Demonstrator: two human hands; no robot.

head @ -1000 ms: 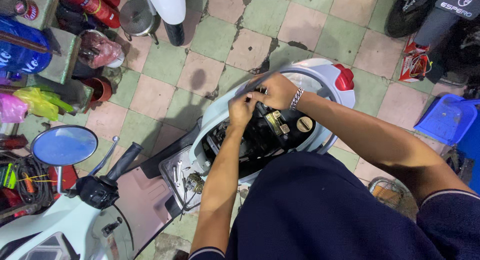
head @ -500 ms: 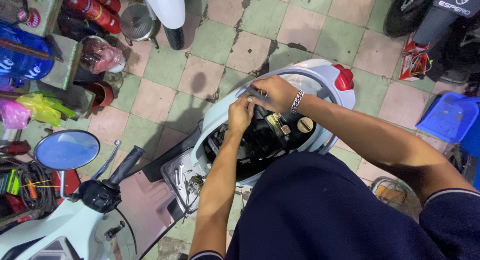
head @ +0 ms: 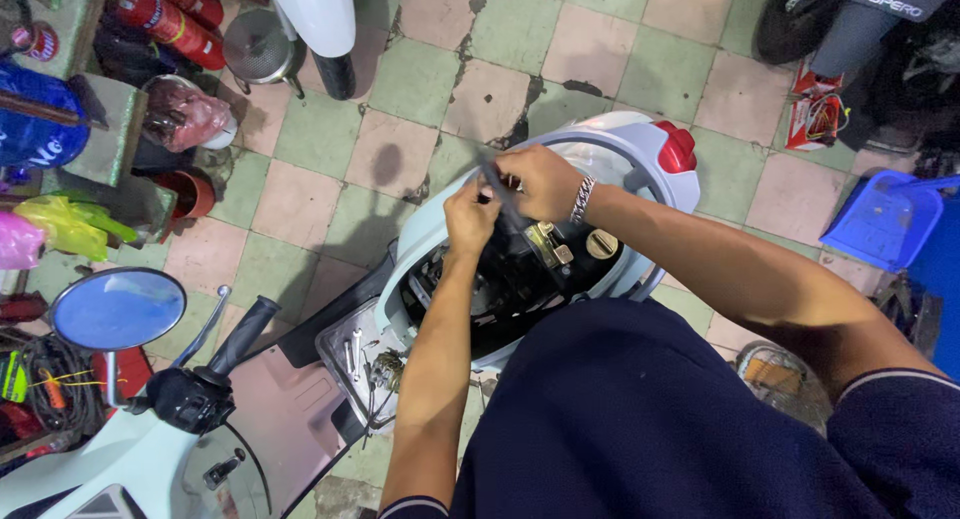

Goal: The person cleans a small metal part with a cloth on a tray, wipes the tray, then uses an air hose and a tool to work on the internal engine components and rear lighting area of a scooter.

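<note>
Over checkered tile floor point(head: 420, 69): pale blue scooter point(head: 640, 159), seat off, dark open bay point(head: 510, 279) exposed mid-body. Right of scooter, blue plastic crate point(head: 885, 219). Left of scooter bay, round blue mirror point(head: 118, 307) and black handlebar grip point(head: 240, 334). Above bay's front edge, left hand point(head: 470, 219) and right hand point(head: 540, 179) close together, both curled shut, pinching thin grey strip point(head: 497, 184) between them. Silver chain bracelet point(head: 582, 199) on right wrist. Small brass-coloured fitting point(head: 548, 244) just below hands inside bay.

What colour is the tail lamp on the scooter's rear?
Red: the rounded tail lamp sits on the pale blue scooter body, clearest in the head view.
</note>
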